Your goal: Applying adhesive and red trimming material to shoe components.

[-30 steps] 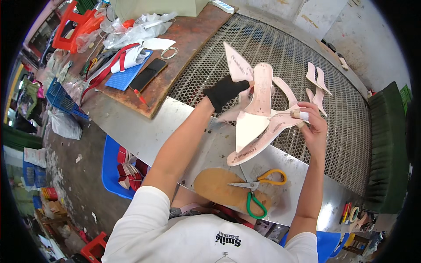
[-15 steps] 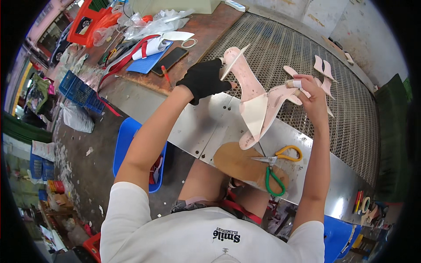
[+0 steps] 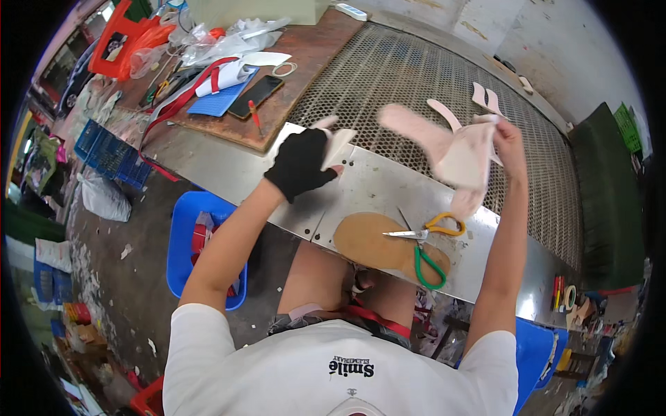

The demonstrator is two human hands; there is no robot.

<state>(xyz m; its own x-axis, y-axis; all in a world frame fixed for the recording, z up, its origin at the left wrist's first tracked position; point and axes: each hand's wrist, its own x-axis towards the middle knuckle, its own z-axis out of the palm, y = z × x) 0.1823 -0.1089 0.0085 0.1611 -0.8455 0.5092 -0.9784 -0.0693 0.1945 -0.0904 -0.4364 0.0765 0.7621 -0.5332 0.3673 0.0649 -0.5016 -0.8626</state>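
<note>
My left hand [image 3: 303, 161], in a black fingerless glove, is closed around a pale strap-like piece [image 3: 340, 144] over the metal table edge. At the right, my right hand [image 3: 508, 142] grips a pair of pale pink insoles [image 3: 458, 156] with a cream flap across them; they hang above the mesh and are blurred by motion. Scissors [image 3: 420, 239] with one orange and one green handle lie across a brown sole-shaped board [image 3: 371, 239] on the steel strip in front of me.
Curved pale pieces [image 3: 488, 98] lie on the perforated metal mesh [image 3: 388, 62]. On the wooden board at the left are a phone [image 3: 257, 97], a red-handled tool [image 3: 254, 118], a blue pad [image 3: 215, 100] and plastic bags. A blue bin [image 3: 182, 243] stands below the table.
The left hand has drawn away to the left and nearer me with a pale piece. The right hand has carried the pink insoles to the right, apart from the left hand.
</note>
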